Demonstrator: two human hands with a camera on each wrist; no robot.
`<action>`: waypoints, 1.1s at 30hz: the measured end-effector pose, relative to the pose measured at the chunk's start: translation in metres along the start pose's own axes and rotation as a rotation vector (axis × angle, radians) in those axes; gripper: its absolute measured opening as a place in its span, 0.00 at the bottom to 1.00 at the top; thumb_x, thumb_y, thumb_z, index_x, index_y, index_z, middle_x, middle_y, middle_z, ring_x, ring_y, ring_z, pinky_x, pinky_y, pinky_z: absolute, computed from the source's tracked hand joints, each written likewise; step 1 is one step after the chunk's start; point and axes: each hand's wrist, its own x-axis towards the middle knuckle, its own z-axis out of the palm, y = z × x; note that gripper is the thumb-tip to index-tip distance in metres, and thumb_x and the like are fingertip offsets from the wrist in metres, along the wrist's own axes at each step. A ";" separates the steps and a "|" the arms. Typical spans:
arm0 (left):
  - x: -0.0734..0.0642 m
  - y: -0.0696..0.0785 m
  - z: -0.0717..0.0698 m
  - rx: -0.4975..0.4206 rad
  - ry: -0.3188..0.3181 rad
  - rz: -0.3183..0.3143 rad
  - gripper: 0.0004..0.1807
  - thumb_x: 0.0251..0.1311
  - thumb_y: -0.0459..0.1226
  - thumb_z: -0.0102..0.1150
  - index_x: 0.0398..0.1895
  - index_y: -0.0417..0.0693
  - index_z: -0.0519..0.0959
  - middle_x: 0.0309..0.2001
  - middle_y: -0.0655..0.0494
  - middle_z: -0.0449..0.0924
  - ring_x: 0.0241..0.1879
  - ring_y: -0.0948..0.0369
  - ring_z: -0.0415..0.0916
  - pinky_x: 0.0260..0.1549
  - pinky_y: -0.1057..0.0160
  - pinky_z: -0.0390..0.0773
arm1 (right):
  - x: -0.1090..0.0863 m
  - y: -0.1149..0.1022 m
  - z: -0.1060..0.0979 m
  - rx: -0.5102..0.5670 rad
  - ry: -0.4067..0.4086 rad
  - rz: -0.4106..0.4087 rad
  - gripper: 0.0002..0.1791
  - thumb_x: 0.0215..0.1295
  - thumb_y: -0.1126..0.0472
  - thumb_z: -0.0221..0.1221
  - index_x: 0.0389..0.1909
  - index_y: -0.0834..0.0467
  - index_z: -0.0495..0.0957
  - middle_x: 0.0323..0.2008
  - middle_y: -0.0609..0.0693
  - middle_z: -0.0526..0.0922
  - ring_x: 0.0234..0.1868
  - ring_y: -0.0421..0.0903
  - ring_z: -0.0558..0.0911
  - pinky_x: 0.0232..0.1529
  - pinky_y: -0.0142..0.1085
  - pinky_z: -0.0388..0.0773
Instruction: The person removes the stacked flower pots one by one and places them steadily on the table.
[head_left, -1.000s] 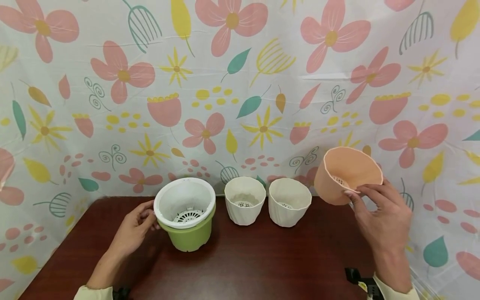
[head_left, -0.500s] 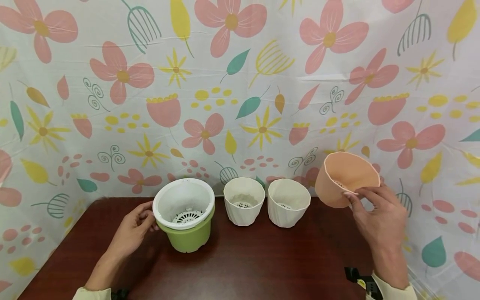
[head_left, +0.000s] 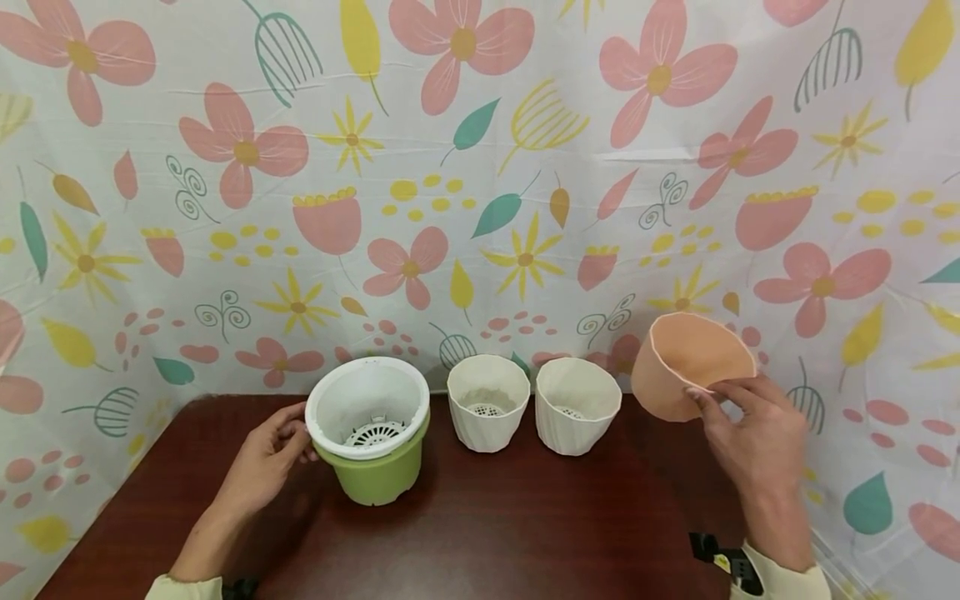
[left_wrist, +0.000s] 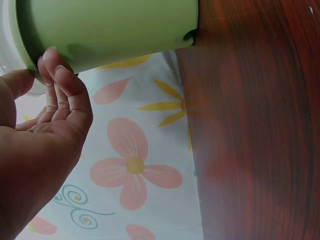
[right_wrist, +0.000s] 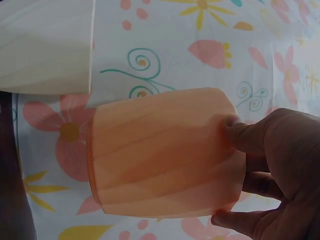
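My right hand point(head_left: 761, 437) pinches the rim of an orange flowerpot point(head_left: 693, 367), thumb outside and fingers over the edge. In the right wrist view the orange pot's base is held off the dark tabletop, its mouth towards the hand. At the left, a white flowerpot point(head_left: 330, 408) with a slotted bottom sits nested in a green flowerpot point(head_left: 378, 479). My left hand point(head_left: 266, 454) holds this stack at its left side; the left wrist view shows thumb and curled fingers at the green rim. Two cream flowerpots point(head_left: 489, 421) with holed bottoms stand upright between the hands.
The dark red-brown wooden table point(head_left: 480, 533) ends at the back against a flower-patterned cloth point(head_left: 480, 200). The right-hand cream flowerpot point(head_left: 577, 425) stands close to the left of the raised orange one.
My right hand has lowered the orange flowerpot somewhat and drawn it slightly to the left. The left hand, the nested flowerpots and the cream ones stay in place.
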 end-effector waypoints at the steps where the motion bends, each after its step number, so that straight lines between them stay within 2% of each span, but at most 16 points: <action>1: 0.000 0.000 0.000 0.000 -0.002 -0.001 0.25 0.82 0.35 0.52 0.76 0.34 0.65 0.39 0.48 0.83 0.35 0.60 0.83 0.35 0.64 0.83 | -0.001 0.001 0.001 0.000 0.004 0.003 0.10 0.50 0.65 0.79 0.30 0.67 0.90 0.28 0.61 0.87 0.34 0.58 0.82 0.47 0.16 0.59; 11: 0.001 -0.001 0.003 -0.009 0.005 0.026 0.24 0.82 0.34 0.52 0.75 0.33 0.67 0.37 0.48 0.83 0.34 0.60 0.83 0.35 0.64 0.84 | -0.006 0.010 0.005 -0.044 -0.044 0.005 0.11 0.48 0.66 0.81 0.26 0.68 0.89 0.26 0.61 0.87 0.31 0.59 0.84 0.37 0.38 0.68; 20: 0.001 0.000 0.001 0.000 0.008 0.017 0.24 0.82 0.33 0.52 0.75 0.33 0.67 0.37 0.48 0.83 0.34 0.60 0.83 0.35 0.64 0.83 | -0.013 0.015 0.011 -0.070 -0.098 -0.004 0.11 0.50 0.64 0.79 0.22 0.66 0.88 0.25 0.60 0.87 0.30 0.59 0.84 0.33 0.49 0.71; 29: 0.000 -0.002 0.003 0.004 -0.006 0.028 0.25 0.82 0.34 0.51 0.76 0.34 0.66 0.38 0.48 0.83 0.35 0.60 0.83 0.36 0.64 0.84 | -0.015 0.021 0.015 -0.062 -0.145 -0.014 0.10 0.49 0.65 0.79 0.22 0.66 0.88 0.23 0.59 0.86 0.29 0.61 0.84 0.33 0.58 0.76; 33: 0.001 -0.001 0.001 0.004 0.004 0.024 0.24 0.82 0.34 0.52 0.75 0.34 0.67 0.38 0.48 0.83 0.35 0.60 0.83 0.35 0.64 0.83 | -0.018 0.022 0.020 -0.056 -0.173 0.000 0.10 0.50 0.65 0.79 0.22 0.67 0.89 0.24 0.60 0.87 0.29 0.61 0.85 0.37 0.59 0.79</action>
